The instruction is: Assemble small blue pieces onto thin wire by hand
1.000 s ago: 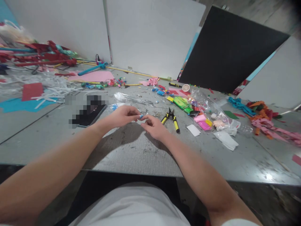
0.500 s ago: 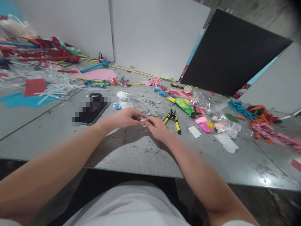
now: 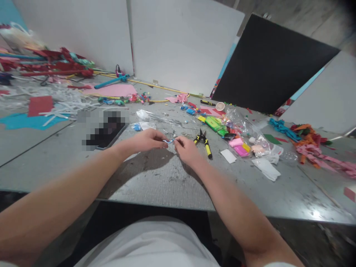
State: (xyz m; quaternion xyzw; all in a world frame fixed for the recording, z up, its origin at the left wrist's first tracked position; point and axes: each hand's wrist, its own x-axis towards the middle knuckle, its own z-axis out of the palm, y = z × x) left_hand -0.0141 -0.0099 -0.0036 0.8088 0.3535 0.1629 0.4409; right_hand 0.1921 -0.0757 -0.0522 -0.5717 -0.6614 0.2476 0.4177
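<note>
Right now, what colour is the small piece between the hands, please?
The small piece looks blue and whitish, best in the head view.

The small strip (image 3: 168, 141) I hold is pale blue and white. My worktop (image 3: 167, 181) is grey, smudged dark toward its front edge. I see yellow-and-black pliers (image 3: 207, 148), a bright green packet (image 3: 213, 124), and, toward the left edge, red paper (image 3: 40, 106) over a blue sheet (image 3: 25, 121).

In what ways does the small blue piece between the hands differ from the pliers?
The blue piece is held by the left hand and the right hand, while the pliers lie open on the table. The piece is small and thin; the pliers are clearly larger. The piece is blue, the pliers yellow and black.
</note>
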